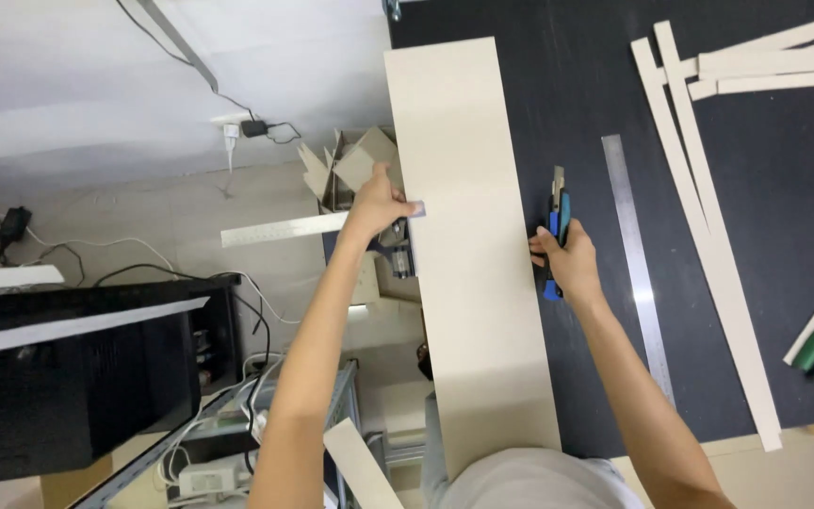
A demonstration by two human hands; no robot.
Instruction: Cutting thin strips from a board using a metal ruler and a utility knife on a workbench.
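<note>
— While the left hand (376, 205) pinches the smooth cream board (468, 254) at its left edge, where's the right hand (569, 264)?
— Gripping a blue utility knife (558, 221) at the opposite edge; matte black bench (765, 188) lies open beyond, past the steel ruler (635, 254).

Two bare arms reach away from the person's body toward the far side of the scene, spread apart in a narrow V. The left arm stretches long and nearly straight, angling slightly right as it goes. The left hand (379, 205) has its fingers curled and pinched together, thumb side pointing right. The right arm bends gently inward. The right hand (565, 266) is closed in a loose fist, knuckles up.
</note>
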